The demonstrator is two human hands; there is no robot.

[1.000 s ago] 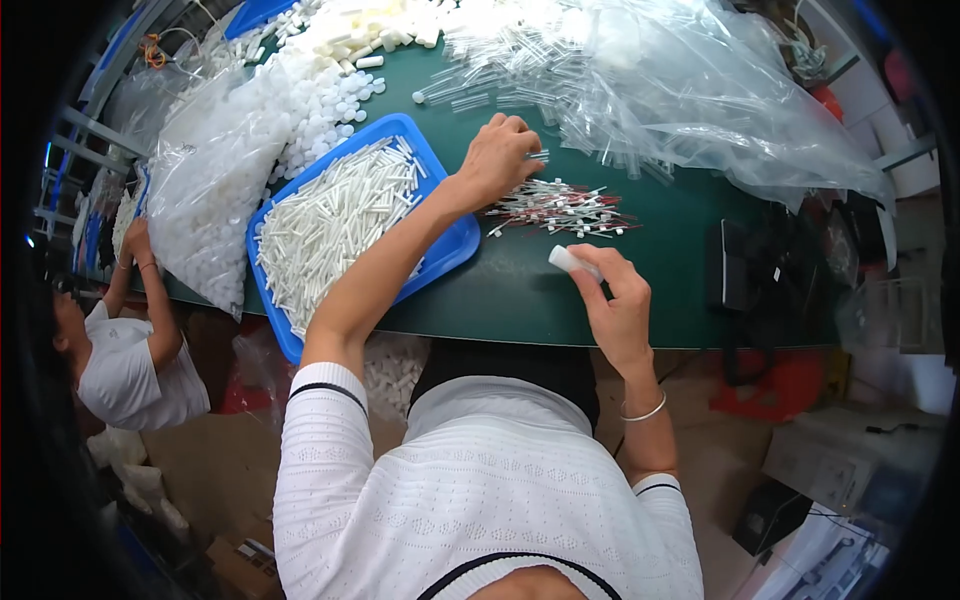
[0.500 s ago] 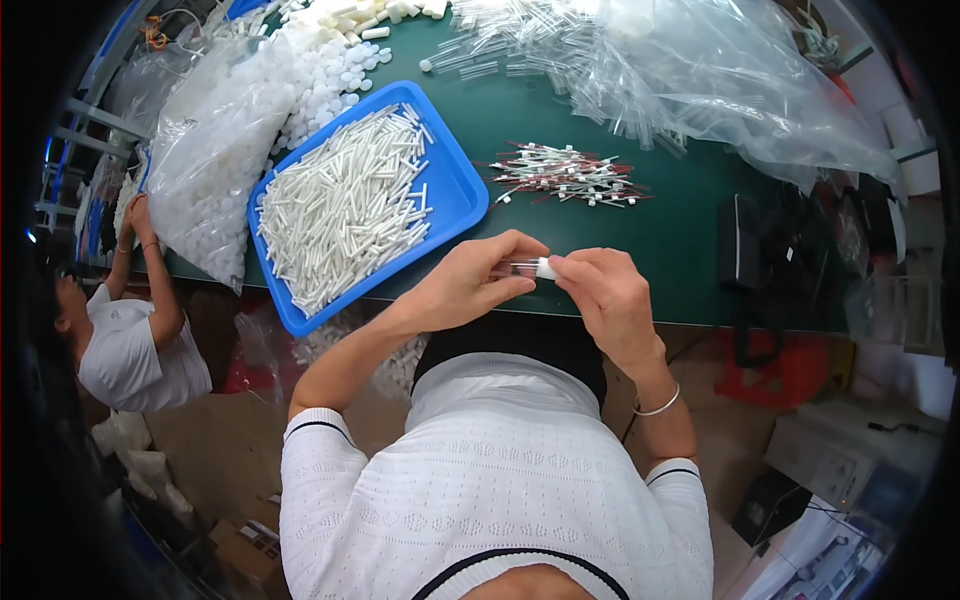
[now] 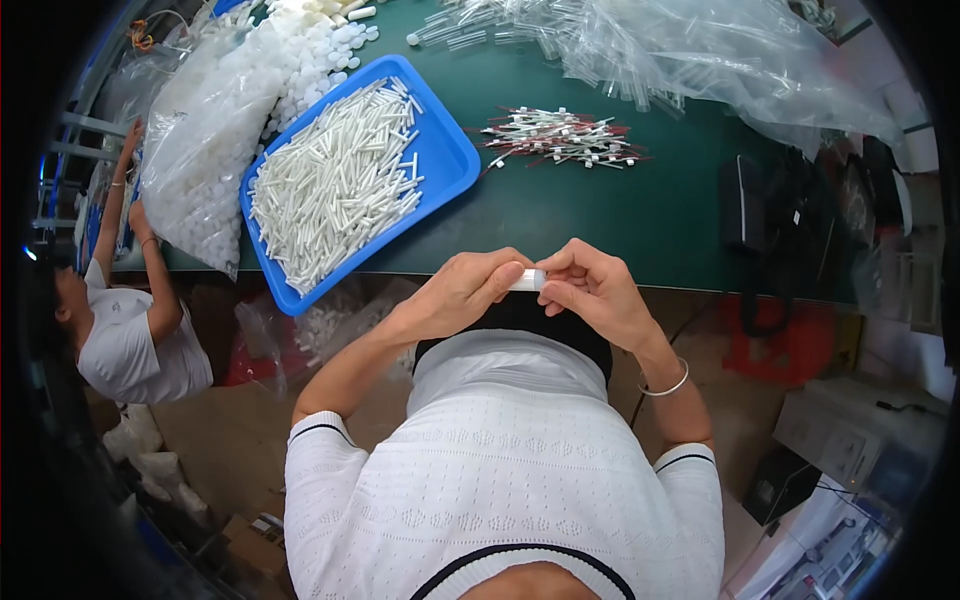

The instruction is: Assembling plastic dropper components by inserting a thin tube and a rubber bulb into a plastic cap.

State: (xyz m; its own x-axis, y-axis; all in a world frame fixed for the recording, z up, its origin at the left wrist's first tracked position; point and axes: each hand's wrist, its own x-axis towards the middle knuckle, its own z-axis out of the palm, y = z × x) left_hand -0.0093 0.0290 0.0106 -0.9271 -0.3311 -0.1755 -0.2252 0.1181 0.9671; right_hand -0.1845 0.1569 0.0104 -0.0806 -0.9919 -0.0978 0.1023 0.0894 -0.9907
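Note:
Near the front edge of the table, my left hand (image 3: 462,292) is closed around a small plastic tube (image 3: 527,281), white in the part that shows, with a paler, translucent end on the right. The fingers and thumb of my right hand (image 3: 596,290) pinch that right end. My left fingers hide the rest of the tube. Ahead of my hands lies a loose heap of thin red-and-white sticks with small white pieces on them (image 3: 565,138). To the left, a blue tray (image 3: 455,165) carries many short white rods (image 3: 335,180).
A clear bag of white caps (image 3: 200,170) stands at the left, with loose white caps (image 3: 320,50) beyond it. Clear tubes (image 3: 590,55) and plastic bagging cover the far right. A black box-like object (image 3: 742,205) lies at right. Another person (image 3: 140,330) works at far left.
In my hands, the clear section with thin sticks that showed between them is now out of sight, and a white section shows. My left hand has closed further. The other person's arm has reached forward.

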